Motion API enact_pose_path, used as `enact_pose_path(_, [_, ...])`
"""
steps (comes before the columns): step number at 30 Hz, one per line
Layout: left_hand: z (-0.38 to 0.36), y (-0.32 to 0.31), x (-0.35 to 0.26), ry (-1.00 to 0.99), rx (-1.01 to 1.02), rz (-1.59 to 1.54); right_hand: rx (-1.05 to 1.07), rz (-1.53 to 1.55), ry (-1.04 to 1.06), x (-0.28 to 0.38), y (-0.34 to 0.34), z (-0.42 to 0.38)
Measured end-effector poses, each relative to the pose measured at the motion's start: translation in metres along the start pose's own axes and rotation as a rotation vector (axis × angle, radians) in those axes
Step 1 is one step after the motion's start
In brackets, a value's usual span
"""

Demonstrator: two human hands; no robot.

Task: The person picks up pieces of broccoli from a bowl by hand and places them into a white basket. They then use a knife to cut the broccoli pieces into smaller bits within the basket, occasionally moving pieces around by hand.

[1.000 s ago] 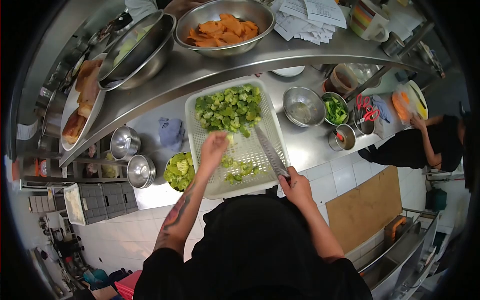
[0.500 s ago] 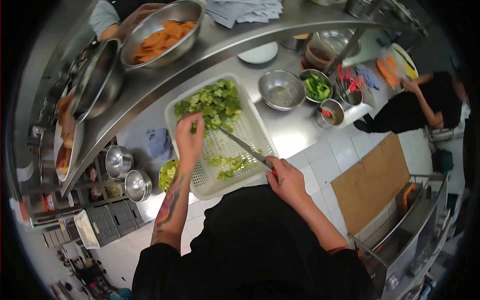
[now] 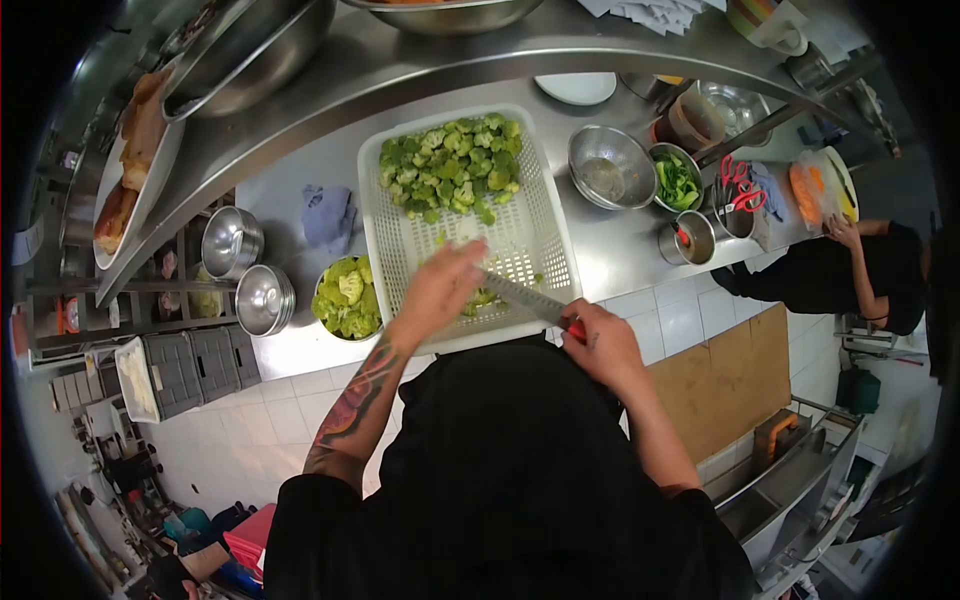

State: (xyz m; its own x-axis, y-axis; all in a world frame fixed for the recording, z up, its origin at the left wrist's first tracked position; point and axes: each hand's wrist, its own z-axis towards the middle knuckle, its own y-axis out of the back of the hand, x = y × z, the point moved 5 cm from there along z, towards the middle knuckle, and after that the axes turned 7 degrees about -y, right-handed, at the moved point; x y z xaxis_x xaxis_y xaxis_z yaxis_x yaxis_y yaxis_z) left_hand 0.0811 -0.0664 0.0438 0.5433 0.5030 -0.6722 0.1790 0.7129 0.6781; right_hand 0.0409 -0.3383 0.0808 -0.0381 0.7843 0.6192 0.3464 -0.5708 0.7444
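Observation:
In the head view, my right hand (image 3: 603, 345) is closed around the red handle of a knife (image 3: 525, 298), whose blade slants up and left over a white perforated basket (image 3: 560, 225). My left hand (image 3: 440, 285) is above the basket's near left part, close to the knife tip. Motion smears its fingers, so whether they hold anything does not show. Cut broccoli florets (image 3: 455, 165) are heaped at the basket's far end. Small green pieces lie under the blade, partly hidden by my hands. A bowl of larger broccoli pieces (image 3: 347, 297) stands left of the basket.
A blue cloth (image 3: 328, 218) and stacked metal bowls (image 3: 265, 300) lie to the left. On the right are a metal bowl (image 3: 612, 168), leafy greens (image 3: 677, 180) and red-handled scissors (image 3: 740, 187). A steel shelf (image 3: 450, 65) arches overhead; a co-worker (image 3: 850, 265) stands at far right.
My left hand has moved from the heaped florets toward me, nearer the knife. The knife stays in my right hand. The camera view has shifted, and the person's hand by the upper bowl is out of view.

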Motion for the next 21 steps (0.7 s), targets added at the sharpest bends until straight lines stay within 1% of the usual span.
enact_pose_path(1, [-0.007,0.021,0.009,0.182,-0.171,-0.094,0.009,0.000,-0.006,-0.006,0.002,0.000])
enact_pose_path(2, [-0.017,0.036,0.019,0.364,-0.344,-0.182,0.002,0.039,-0.055,-0.013,0.005,0.002])
enact_pose_path(3, [-0.024,0.038,0.027,0.373,-0.343,-0.180,-0.005,0.079,-0.103,-0.018,0.006,0.005])
enact_pose_path(4, [-0.034,0.037,0.039,0.442,-0.346,-0.198,-0.012,0.120,-0.149,-0.021,0.005,0.009])
enact_pose_path(5, [-0.043,0.033,0.049,0.510,-0.348,-0.216,-0.004,0.123,-0.148,-0.020,0.002,0.014])
enact_pose_path(6, [-0.047,0.029,0.054,0.516,-0.349,-0.213,0.053,0.301,-0.257,-0.023,-0.003,0.019])
enact_pose_path(7, [-0.044,0.016,0.053,0.411,-0.067,-0.031,0.108,0.478,-0.365,-0.025,-0.010,0.020])
enact_pose_path(8, [-0.044,0.000,0.053,0.299,0.214,0.150,0.104,0.628,-0.363,-0.027,-0.020,0.023])
enact_pose_path(9, [-0.045,-0.008,0.054,0.301,0.213,0.153,0.106,0.630,-0.361,-0.028,-0.027,0.024])
enact_pose_path(11, [-0.047,-0.036,0.054,0.319,0.398,0.246,0.076,0.585,-0.383,-0.031,-0.035,0.026])
enact_pose_path(12, [-0.046,-0.045,0.057,0.321,0.398,0.248,0.078,0.586,-0.381,-0.031,-0.037,0.027])
enact_pose_path(14, [-0.045,-0.061,0.061,0.285,0.487,0.354,0.029,0.591,-0.355,-0.033,-0.038,0.027])
enact_pose_path(18, [-0.035,-0.044,0.050,0.291,0.468,0.309,-0.017,0.562,-0.320,-0.038,-0.041,0.025])
enact_pose_path(20, [-0.043,-0.027,0.056,0.413,0.331,-0.174,0.003,0.585,-0.328,-0.037,-0.042,0.025])
enact_pose_path(21, [-0.046,-0.021,0.053,0.410,0.333,-0.170,-0.001,0.589,-0.327,-0.036,-0.042,0.024])
